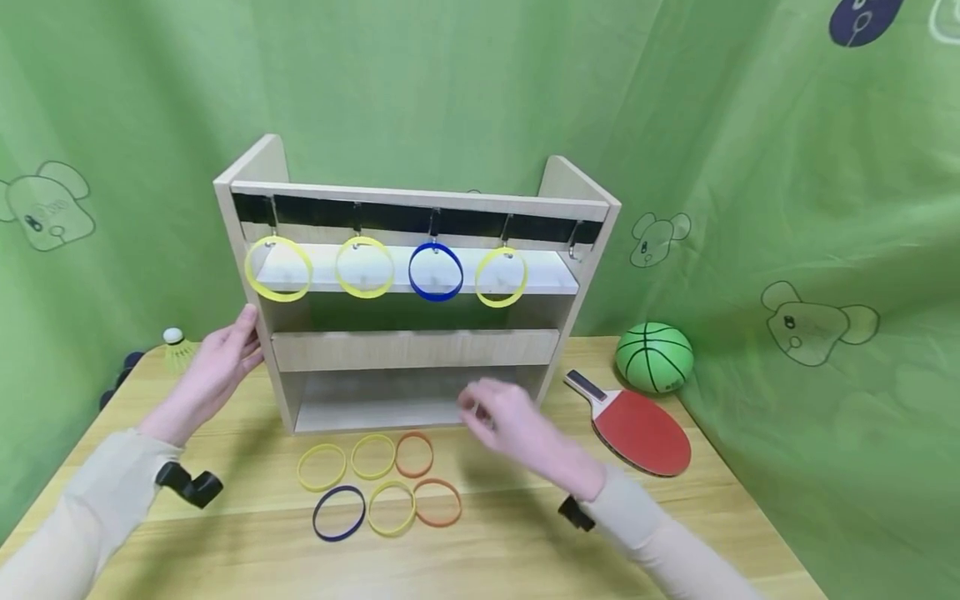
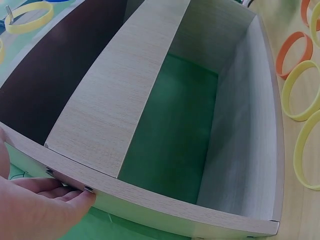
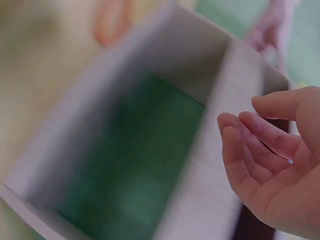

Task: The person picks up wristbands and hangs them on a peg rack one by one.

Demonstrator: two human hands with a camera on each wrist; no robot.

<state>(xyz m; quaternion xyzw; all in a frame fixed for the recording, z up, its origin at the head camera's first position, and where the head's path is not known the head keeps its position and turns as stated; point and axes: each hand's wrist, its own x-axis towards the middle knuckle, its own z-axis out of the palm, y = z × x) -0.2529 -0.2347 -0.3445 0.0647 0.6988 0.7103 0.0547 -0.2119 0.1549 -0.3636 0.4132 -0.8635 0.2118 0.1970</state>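
Note:
A pale wooden shelf (image 1: pixel 416 350) stands on the table, with a row of metal hooks on a black strip. Three yellow rings (image 1: pixel 363 293) and a blue ring (image 1: pixel 436 295) hang from hooks; the rightmost hook (image 1: pixel 573 242) carries none. My left hand (image 1: pixel 217 367) rests against the shelf's left side panel, its fingers on the outer face. In front of the shelf's lower right part is my right hand (image 1: pixel 506 417), with fingers loosely bent and nothing between them. On the table before the shelf lie three yellow rings (image 2: pixel 296 118), two orange rings (image 1: pixel 437 524) and a dark blue ring (image 1: pixel 339 537).
Right of the shelf lie a red table tennis paddle (image 1: pixel 643 433) and a green ball (image 1: pixel 654 358). At the left back stands a shuttlecock (image 1: pixel 178 354), near dark objects (image 1: pixel 123 371) at the table's edge. A green curtain (image 1: pixel 450 75) hangs behind and beside the table.

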